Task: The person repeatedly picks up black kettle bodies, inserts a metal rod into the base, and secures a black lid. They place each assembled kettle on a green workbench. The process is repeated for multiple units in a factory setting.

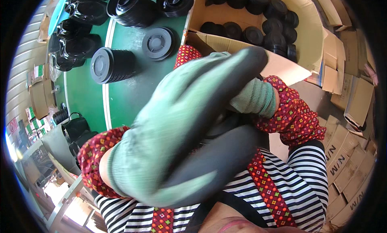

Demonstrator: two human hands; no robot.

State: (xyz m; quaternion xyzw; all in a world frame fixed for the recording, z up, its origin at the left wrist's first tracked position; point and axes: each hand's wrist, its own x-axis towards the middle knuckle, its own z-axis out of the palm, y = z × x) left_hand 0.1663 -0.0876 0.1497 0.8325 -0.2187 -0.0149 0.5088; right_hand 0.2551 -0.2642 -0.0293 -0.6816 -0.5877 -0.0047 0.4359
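My left hand (177, 124), in a green glove with a black palm, is very close to the view and blurred. Its fingers stretch to the right, with the thumb spread apart from them. Behind it my right hand (254, 98) shows only a green glove cuff and part of its back; its fingers are hidden. A dark, rounded thing (221, 125) shows in the gap between my left fingers and thumb; I cannot make out what it is or whether either hand touches it. Beyond my left hand, a flat black disc (157, 43) lies on the green table (139, 86).
A stack of black discs (101, 65) lies tipped over at left. Stacked black round parts (125, 3) and glossy black pieces (84, 11) stand farther back. An open cardboard box (310, 31) at far right holds several black round parts. Flattened cartons (346, 164) lie at right.
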